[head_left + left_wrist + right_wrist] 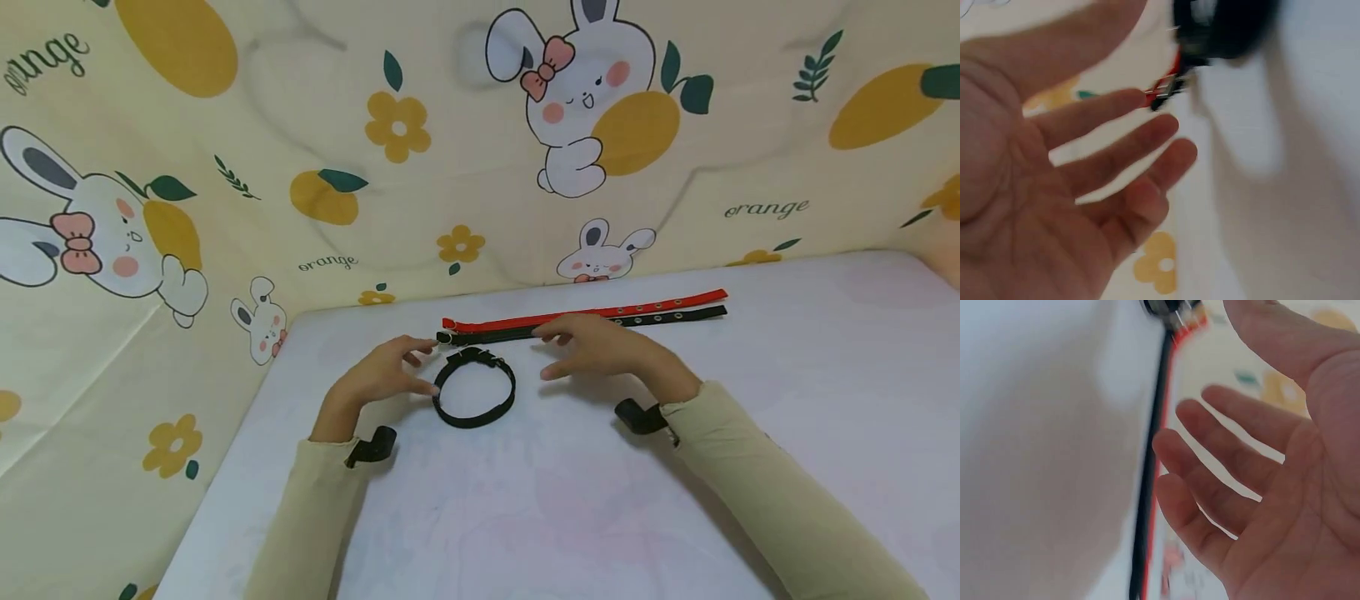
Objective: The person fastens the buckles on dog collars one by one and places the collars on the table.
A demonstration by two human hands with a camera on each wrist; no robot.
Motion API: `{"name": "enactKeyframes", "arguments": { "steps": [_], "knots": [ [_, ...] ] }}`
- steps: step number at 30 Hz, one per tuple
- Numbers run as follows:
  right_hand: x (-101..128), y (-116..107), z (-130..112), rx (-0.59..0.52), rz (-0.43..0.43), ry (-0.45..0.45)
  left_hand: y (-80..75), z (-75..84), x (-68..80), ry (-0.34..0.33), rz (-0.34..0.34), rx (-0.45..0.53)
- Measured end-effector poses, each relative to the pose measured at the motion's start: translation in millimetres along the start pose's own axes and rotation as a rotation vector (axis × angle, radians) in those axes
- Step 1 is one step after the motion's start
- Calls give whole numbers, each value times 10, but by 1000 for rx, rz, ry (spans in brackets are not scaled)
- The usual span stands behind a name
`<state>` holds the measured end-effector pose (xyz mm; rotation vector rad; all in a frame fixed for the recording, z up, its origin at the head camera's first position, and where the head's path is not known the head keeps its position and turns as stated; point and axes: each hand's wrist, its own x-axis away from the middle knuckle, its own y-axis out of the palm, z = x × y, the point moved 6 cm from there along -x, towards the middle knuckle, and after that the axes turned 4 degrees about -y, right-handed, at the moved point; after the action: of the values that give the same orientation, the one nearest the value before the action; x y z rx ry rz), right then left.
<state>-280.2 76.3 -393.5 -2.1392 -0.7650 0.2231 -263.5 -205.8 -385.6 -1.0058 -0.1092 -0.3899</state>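
A black collar (471, 422), buckled into a ring, stands on the white tabletop between the hands. My left hand (378, 377) is at its left side, thumb tip at the band, fingers spread and loosely bent. To the right, my right hand (603, 348) hovers apart from the ring with thumb and fingers parted and nothing held. Behind them lie a red collar (517, 322) and a second black collar (498, 336), both unbuckled and stretched straight side by side; the right hand hides part of them. In the left wrist view the ring collar (1241, 28) is blurred.
The white table (480, 517) runs back to a cloth backdrop (420, 50) printed with rabbits and oranges. A small black wrist camera (375, 446) sits at the left cuff, and another wrist camera (641, 415) at the right cuff.
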Motion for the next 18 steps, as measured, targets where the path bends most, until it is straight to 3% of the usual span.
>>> {"name": "enactKeyframes", "arguments": {
  "steps": [5, 12, 18],
  "knots": [
    [304, -326, 316, 37, 47, 29, -106, 91, -100, -57, 120, 85],
    [678, -816, 712, 72, 149, 97, -139, 195, -202, -74, 196, 69],
    [896, -1105, 1061, 29, 220, 175, -213, 116, -219, -88, 244, 117]
  ]
}}
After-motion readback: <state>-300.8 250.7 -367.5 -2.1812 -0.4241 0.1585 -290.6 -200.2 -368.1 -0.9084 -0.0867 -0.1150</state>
